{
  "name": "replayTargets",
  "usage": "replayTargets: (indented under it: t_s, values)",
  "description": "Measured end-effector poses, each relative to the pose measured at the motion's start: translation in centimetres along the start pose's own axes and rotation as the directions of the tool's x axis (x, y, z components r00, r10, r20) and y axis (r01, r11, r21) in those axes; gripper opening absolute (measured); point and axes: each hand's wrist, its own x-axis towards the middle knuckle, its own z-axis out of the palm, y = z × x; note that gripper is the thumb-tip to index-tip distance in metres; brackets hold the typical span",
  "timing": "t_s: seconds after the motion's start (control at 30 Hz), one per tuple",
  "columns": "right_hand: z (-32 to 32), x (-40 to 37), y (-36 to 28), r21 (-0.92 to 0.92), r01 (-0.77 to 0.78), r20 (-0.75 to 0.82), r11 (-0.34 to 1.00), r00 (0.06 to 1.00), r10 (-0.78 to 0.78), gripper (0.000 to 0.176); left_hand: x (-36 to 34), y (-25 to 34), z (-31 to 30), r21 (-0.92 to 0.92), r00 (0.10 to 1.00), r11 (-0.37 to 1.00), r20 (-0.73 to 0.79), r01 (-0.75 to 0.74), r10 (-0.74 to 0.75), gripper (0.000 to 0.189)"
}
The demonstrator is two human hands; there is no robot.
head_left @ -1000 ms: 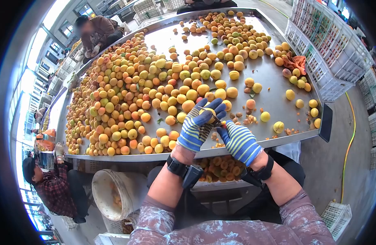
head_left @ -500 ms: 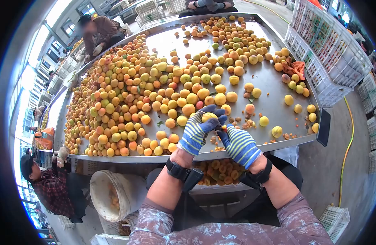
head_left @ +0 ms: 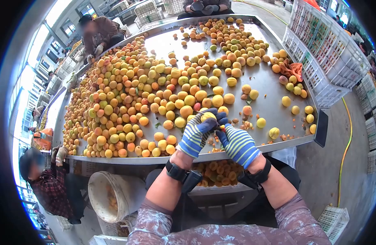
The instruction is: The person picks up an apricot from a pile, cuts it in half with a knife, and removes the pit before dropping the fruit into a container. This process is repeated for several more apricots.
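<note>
My left hand (head_left: 195, 134), in a blue, white and yellow striped glove, holds a yellow apricot (head_left: 208, 117) between thumb and fingers above the front edge of the metal table (head_left: 273, 105). My right hand (head_left: 239, 147), gloved alike, is closed just right of it, fingertips pinched near the fruit. A small orange-yellow bit shows at those fingertips; what they grip is too small to name. Beyond both hands lie loose apricots (head_left: 188, 101), with orange scraps (head_left: 247, 125) and pits beside them. Below the table edge, opened apricot halves (head_left: 220, 173) fill a container between my knees.
A big heap of apricots (head_left: 114, 94) covers the table's left side. White crates (head_left: 326, 53) stand stacked at the right, near an orange cloth (head_left: 295, 70). A white bucket (head_left: 114, 196) is tilted at lower left. Other people sit at the left and far sides. A yellow hose (head_left: 348, 147) crosses the floor.
The view has shifted slightly. My hands stay together around the apricot with little change. The person at lower left has turned their head.
</note>
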Motion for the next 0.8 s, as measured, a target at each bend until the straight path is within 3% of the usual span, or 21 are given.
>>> replayTargets:
  t_s: [0.07,0.13,0.2,0.23,0.33,0.37,0.4,0.47,0.5,0.53,0.6,0.7,0.77,0.8]
  values:
    - [0.3,0.1,0.4,0.013,0.019,-0.029,1.000,0.999,-0.019,0.024,0.1,-0.1,0.2,0.269,0.997,0.962,-0.049,-0.048,0.064,0.049]
    - [0.0,0.3,0.4,-0.001,0.042,-0.015,0.999,0.999,-0.042,0.024,0.3,-0.6,0.2,0.247,0.993,0.964,-0.042,-0.095,0.109,0.044]
    - [-0.2,0.2,0.1,-0.009,0.049,-0.055,0.999,0.997,-0.050,0.024,0.1,-0.7,0.5,-0.143,0.994,0.986,-0.071,-0.089,0.079,0.048]
    - [-0.2,0.3,-0.1,-0.032,0.002,-0.045,0.999,0.999,-0.004,0.024,0.1,-0.5,0.4,-0.250,1.000,0.968,-0.028,-0.012,0.005,0.064]
    - [0.1,0.1,-0.5,-0.044,-0.022,-0.034,0.999,0.999,0.020,0.023,-0.1,-0.4,0.7,-0.269,0.992,0.962,-0.103,0.043,-0.073,0.064]
    - [0.3,0.1,-0.6,-0.030,0.000,-0.039,1.000,0.999,-0.001,0.022,-0.4,0.1,2.0,-0.276,0.995,0.961,-0.091,0.005,-0.032,0.046]
    - [0.5,0.0,-0.7,-0.016,0.020,-0.045,1.000,0.999,-0.021,0.022,-0.2,-0.1,1.5,-0.277,0.995,0.961,-0.094,0.006,-0.034,0.046]
    - [0.8,0.0,-0.7,-0.023,-0.006,0.004,1.000,1.000,0.006,0.021,0.2,-0.3,1.1,-0.220,0.996,0.975,-0.080,-0.043,0.026,0.039]
    - [1.0,0.1,-0.8,0.024,0.011,-0.033,1.000,0.999,-0.010,0.021,-0.2,-0.4,1.2,-0.011,0.977,0.997,-0.201,-0.073,0.069,0.030]
    - [1.1,0.2,-0.9,0.071,0.029,-0.071,0.997,0.997,-0.024,0.022,-0.2,-0.5,1.0,-0.009,0.977,0.997,-0.203,-0.073,0.070,0.030]
    - [2.1,0.2,-0.3,0.144,0.026,-0.056,0.989,0.998,-0.018,0.022,0.0,-0.8,0.7,0.229,0.951,0.965,-0.250,-0.124,0.182,0.027]
    - [3.1,-0.1,0.1,0.272,0.026,-0.082,0.962,0.997,-0.004,0.023,-0.2,-0.4,0.9,0.280,0.955,0.950,-0.217,-0.140,0.204,0.025]
    - [3.5,-0.3,0.4,0.494,-0.100,0.055,0.864,0.995,0.084,0.021,-0.3,-0.3,0.8,0.333,0.957,0.934,-0.202,-0.132,0.208,0.025]
    - [3.5,-0.6,0.5,0.493,-0.099,0.055,0.864,0.995,0.083,0.021,-0.2,-0.4,0.6,0.312,0.965,0.938,-0.155,-0.153,0.210,0.025]
